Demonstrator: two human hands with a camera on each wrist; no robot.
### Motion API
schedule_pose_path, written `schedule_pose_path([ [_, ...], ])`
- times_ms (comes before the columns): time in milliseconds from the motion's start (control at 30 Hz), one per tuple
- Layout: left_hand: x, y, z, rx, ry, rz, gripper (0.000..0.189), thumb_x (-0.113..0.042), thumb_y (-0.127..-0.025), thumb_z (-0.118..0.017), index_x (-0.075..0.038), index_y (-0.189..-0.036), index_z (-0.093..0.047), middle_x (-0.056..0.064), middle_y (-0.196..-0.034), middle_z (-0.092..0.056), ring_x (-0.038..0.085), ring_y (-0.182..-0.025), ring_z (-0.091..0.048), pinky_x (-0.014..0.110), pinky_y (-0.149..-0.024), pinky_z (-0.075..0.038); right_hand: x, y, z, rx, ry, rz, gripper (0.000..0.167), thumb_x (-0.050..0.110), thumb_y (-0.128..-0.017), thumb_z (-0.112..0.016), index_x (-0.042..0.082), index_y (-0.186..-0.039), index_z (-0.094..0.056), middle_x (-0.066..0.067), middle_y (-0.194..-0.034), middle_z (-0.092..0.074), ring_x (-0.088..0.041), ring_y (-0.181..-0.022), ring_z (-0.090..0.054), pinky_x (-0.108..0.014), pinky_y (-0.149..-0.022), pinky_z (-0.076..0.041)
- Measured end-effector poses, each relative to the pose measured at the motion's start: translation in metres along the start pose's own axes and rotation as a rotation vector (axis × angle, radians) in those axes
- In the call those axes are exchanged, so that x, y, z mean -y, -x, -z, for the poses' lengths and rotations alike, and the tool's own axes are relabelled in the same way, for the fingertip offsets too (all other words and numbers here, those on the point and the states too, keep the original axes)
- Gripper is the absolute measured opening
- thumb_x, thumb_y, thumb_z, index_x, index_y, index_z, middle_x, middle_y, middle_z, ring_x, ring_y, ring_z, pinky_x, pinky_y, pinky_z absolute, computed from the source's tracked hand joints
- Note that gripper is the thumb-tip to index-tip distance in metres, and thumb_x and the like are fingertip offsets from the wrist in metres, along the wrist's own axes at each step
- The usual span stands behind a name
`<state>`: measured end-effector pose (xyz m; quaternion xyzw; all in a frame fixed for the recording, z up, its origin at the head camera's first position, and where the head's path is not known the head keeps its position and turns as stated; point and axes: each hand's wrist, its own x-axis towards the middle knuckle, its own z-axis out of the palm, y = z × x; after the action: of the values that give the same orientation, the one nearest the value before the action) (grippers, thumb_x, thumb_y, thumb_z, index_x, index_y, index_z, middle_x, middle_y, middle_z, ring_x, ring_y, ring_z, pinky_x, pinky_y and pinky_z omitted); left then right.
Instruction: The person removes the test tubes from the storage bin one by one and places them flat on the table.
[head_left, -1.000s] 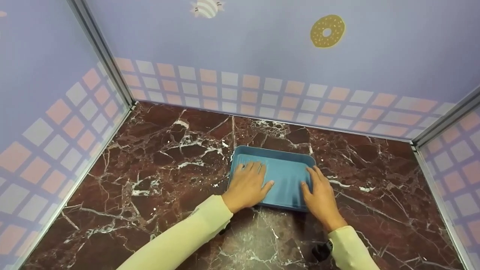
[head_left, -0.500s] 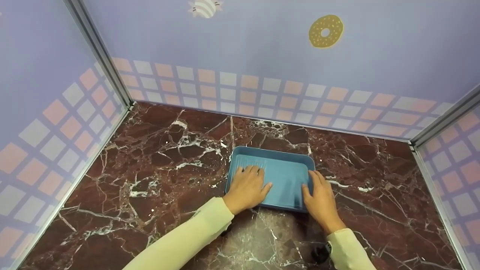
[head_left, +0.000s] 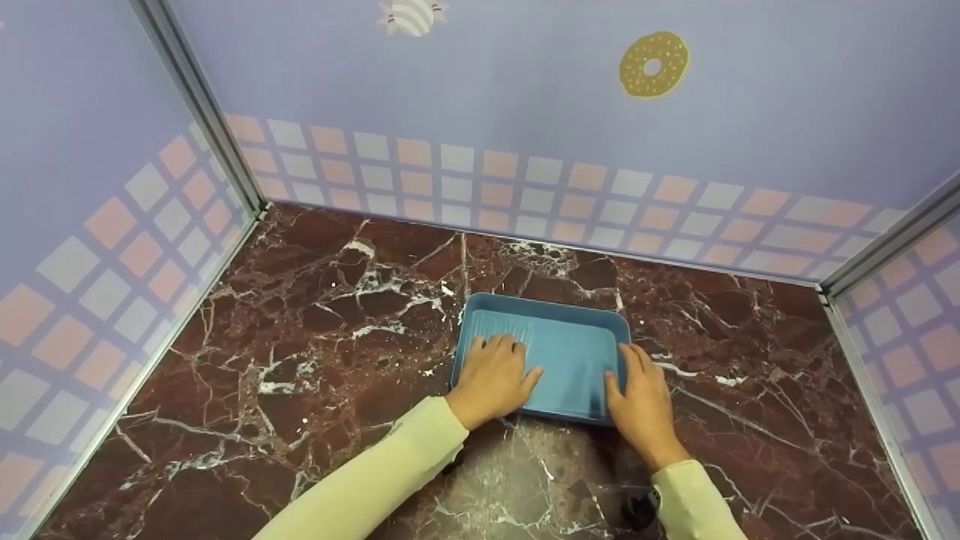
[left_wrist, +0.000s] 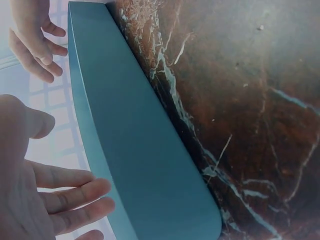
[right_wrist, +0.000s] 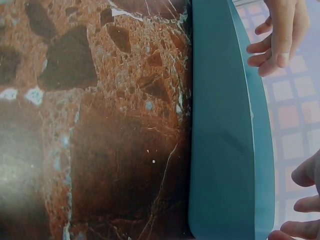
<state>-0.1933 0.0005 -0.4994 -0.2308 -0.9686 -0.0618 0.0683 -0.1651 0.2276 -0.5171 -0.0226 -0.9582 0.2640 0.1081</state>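
Note:
A shallow blue rectangular tray [head_left: 570, 352] with a raised rim lies on the dark red marbled surface, and nothing shows inside it. My left hand [head_left: 495, 379] is over its left part, fingers relaxed and slightly spread. In the left wrist view, the fingertips of my left hand [left_wrist: 65, 200] overlap the tray's upper rim, with the tray's side wall [left_wrist: 135, 135] facing the camera. My right hand [head_left: 641, 397] is at the tray's right edge, thumb toward the inside and fingers loosely bent. The right wrist view shows the fingers of my right hand [right_wrist: 305, 215] beside the rim's near corner.
Purple-blue panels with pink and white checks [head_left: 525, 191] enclose the surface at the back and both sides. Metal corner posts [head_left: 202, 97] join the panels. The marbled surface [head_left: 360, 300] extends around the tray, with pale veins and small white specks.
Both hands have drawn back slightly toward the person, fingertips lower over the tray. The tray stays in nearly the same place, apart from a slight shift of the whole view.

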Motion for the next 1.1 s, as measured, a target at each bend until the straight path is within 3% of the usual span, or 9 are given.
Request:
schedule_pose_path([
  [567,0.003,0.001,-0.010,-0.032,0.041,0.009,0.038,-0.045,-0.091,-0.057,-0.009,-0.094,-0.068,0.007,-0.094,-0.067,0.025,-0.087,-0.064,0.041,-0.077,-0.040,-0.003,0.001,-0.005,0.027,0.043,-0.082,0.053,0.022,-0.093,-0.059,0.001,-0.139,-0.044,-0.023,-0.143,-0.044,-0.045,-0.125,-0.045,-0.059,-0.100,-0.038],
  [1100,0.004,-0.002,-0.014,-0.031,0.046,0.025,0.035,-0.044,-0.090,-0.058,-0.010,-0.087,-0.069,0.006,-0.087,-0.067,0.024,-0.080,-0.065,0.040,-0.075,-0.039,-0.007,-0.001,-0.011,0.057,0.031,-0.129,0.063,0.022,-0.093,-0.057,-0.001,-0.146,-0.033,-0.024,-0.146,-0.040,-0.046,-0.128,-0.042,-0.059,-0.103,-0.035],
])
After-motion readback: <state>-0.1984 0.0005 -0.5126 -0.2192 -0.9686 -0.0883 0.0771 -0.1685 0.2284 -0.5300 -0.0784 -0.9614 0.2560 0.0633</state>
